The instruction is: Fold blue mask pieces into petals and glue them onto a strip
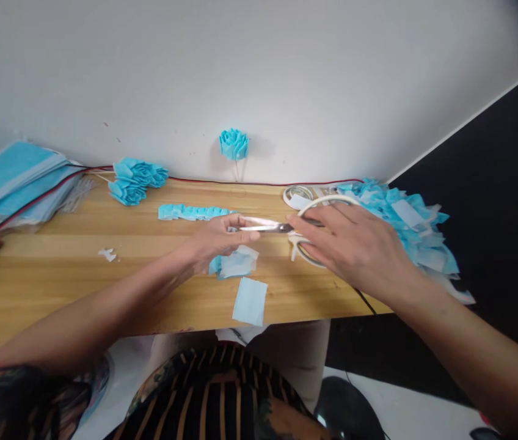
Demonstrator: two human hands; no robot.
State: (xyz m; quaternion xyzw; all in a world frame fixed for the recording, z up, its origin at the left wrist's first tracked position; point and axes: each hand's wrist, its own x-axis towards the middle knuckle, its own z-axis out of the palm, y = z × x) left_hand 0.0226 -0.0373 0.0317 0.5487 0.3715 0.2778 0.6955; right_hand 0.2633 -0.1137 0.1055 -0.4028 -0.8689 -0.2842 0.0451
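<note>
Scissors (283,228) with big pale handles are in the air above the wooden table (57,260), at about the middle of our view. We see the right hand (355,244) with its fingers curled about the handles, gripping them. The two blades are slightly apart and point toward the left hand (222,235). Of this hand we see the thumb and the forefinger near each other, at the tips of the blades; whether they pinch something there, we cannot tell. Behind the left hand lies a ruffled blue strip (190,212). In front of it we find a folded blue piece (236,263) and, nearer to the table edge, a flat light-blue rectangle (250,301). Beyond the right hand there is a heap of blue and white pieces (424,232).
</note>
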